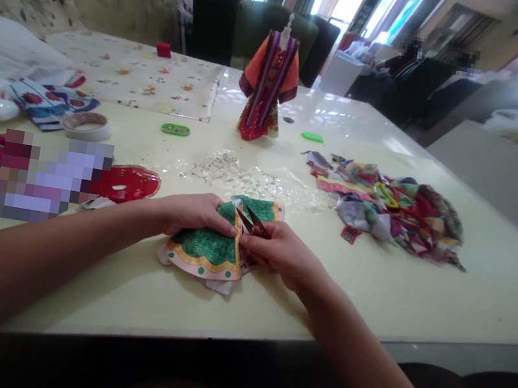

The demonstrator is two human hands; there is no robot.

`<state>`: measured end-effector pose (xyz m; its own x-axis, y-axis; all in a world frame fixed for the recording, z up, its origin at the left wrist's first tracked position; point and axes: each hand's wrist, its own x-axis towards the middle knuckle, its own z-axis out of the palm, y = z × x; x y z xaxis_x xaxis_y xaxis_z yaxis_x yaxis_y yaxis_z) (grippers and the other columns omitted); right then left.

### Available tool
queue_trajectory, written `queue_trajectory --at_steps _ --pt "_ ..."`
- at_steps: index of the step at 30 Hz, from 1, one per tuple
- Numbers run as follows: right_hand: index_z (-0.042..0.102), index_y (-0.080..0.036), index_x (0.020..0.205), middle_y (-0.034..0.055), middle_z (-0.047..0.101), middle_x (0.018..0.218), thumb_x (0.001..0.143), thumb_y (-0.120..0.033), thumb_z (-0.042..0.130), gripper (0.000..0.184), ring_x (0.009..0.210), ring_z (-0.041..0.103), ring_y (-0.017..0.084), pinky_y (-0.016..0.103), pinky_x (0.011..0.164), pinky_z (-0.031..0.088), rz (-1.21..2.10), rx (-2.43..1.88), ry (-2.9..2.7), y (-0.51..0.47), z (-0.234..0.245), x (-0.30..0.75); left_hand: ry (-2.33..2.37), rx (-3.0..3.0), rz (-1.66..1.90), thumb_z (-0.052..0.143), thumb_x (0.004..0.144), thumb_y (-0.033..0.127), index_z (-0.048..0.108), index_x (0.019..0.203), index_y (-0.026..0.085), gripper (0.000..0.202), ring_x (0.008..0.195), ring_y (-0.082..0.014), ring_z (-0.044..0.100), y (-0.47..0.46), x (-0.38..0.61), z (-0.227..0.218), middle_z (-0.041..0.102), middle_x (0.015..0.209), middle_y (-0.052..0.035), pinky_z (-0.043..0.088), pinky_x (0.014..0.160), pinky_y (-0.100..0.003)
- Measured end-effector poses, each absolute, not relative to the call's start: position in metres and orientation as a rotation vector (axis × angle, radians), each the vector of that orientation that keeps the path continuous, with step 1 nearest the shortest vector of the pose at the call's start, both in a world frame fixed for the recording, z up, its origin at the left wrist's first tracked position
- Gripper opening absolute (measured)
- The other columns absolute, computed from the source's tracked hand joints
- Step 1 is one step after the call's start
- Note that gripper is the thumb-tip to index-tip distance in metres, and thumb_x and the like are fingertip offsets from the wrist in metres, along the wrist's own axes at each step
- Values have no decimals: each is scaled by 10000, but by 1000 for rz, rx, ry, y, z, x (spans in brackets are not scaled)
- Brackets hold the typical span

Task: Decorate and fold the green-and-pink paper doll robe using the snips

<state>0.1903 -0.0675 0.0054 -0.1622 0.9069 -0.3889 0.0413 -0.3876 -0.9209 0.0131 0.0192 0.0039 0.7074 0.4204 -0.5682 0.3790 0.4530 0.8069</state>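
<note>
A small green patterned garment (211, 245) with an orange-and-white dotted hem lies on the pale table (419, 298) near its front edge. My left hand (192, 211) is closed on the garment's upper left part and presses it down. My right hand (279, 253) is closed around small dark thread snips (251, 220), whose blades point up-left at the garment's orange edge strip. Both hands touch the cloth.
A doll-size red and orange robe (268, 87) stands on a stand at the table's middle back. A heap of colourful fabric scraps (392, 208) lies right. Clear plastic with bits (236, 177), a tape roll (87, 125), a red flat piece (130, 183) and more cloth lie left. People sit far back right.
</note>
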Motion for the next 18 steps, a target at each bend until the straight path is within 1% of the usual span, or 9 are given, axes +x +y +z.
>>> queue_trajectory --at_steps 5,7,14,18 --pt "507 -171 569 -88 388 422 667 -331 704 273 393 280 30 195 395 180 1665 -1391 -1112 -68 3 192 848 1136 24 788 664 219 735 945 124 302 768 -228 725 19 13 6 760 868 -114 575 799 -336" --pt "486 -174 573 -93 378 422 671 -339 704 290 389 262 23 192 392 157 1683 -1383 -1100 -67 1 193 838 1137 26 785 671 219 736 945 131 292 772 -229 726 19 13 7 761 873 -111 578 797 -337" --pt "473 -178 561 -89 385 412 669 -302 711 289 380 270 23 192 380 148 1694 -1407 -1095 -67 2 195 846 1140 40 795 656 218 739 930 137 291 755 -232 726 18 14 6 762 866 -106 584 781 -343" --pt "464 -181 565 -88 391 410 682 -326 711 310 378 267 23 194 381 149 1698 -1393 -1089 -67 1 195 848 1137 31 806 648 227 737 940 134 314 753 -230 724 18 13 7 761 879 -113 580 788 -346"
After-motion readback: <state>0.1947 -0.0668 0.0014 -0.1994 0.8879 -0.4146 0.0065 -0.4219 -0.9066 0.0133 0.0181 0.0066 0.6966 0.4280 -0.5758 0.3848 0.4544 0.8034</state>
